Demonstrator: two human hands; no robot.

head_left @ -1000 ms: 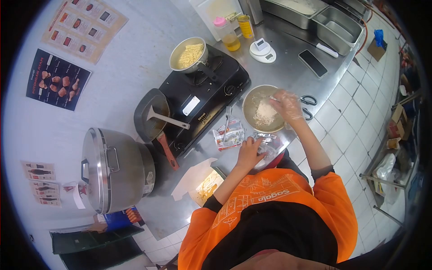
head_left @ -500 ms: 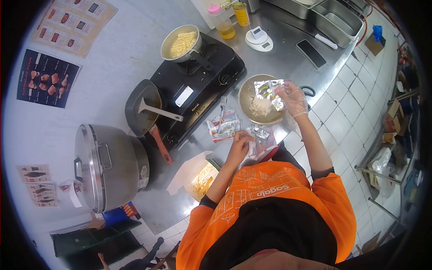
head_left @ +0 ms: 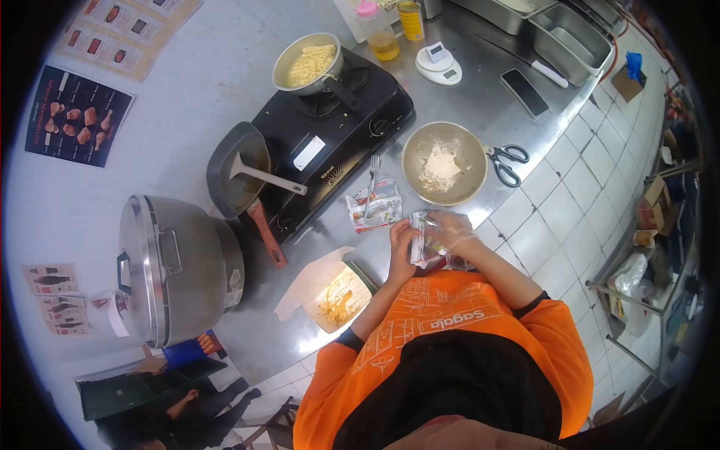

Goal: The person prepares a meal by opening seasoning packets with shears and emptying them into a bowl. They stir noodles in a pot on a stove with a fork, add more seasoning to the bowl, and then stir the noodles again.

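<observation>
My left hand (head_left: 403,246) pinches the edge of a printed foil seasoning packet (head_left: 418,228) close to my body. My right hand (head_left: 450,231), in a clear plastic glove, is closed at the other side of that packet; its fingertips are partly hidden. Just beyond stands a round metal bowl (head_left: 466,186) with pale powder (head_left: 439,168) heaped inside. Black-handled scissors (head_left: 510,159) lie against the bowl's right side. Left of the bowl, a fork (head_left: 371,184) rests on several torn packets (head_left: 379,212).
A black gas stove (head_left: 360,124) carries a pot of noodles (head_left: 313,64); a pan (head_left: 240,169) with a spatula sits beside it. Nearby are an open food box (head_left: 341,300), a large steel cooker (head_left: 180,270), a white scale (head_left: 439,66), a phone (head_left: 525,92) and a knife (head_left: 550,73).
My right hand has come down from above the bowl to the packet by my left hand. The silver foil sachet it held over the bowl is no longer visible there.
</observation>
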